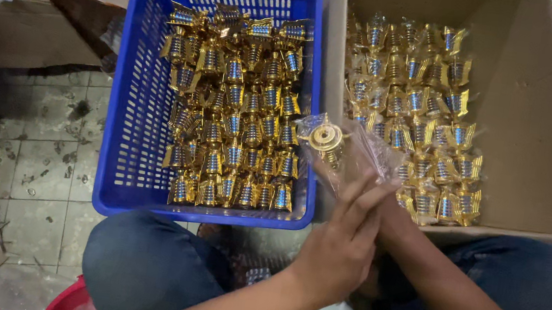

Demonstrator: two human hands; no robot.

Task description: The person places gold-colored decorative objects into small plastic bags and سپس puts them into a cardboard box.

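Above lap | hands (350,236) | crinkly clear bag (361,155) | shiny gold piece (326,137)

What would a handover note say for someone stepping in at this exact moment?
Left hand: in front, fingers up against the clear plastic bag, covering most of the right hand.
Right hand: mostly hidden behind the left; its grip cannot be made out.
In hand: one gold ornament sitting inside the clear bag, held up between the two containers.
Blue crate: packed with unbagged gold ornaments.
Cardboard box: its left part holds ornaments that look bagged; the right part is bare.
Done: a good batch sits in the box.
Left: the piece in hand, then the crate's load.
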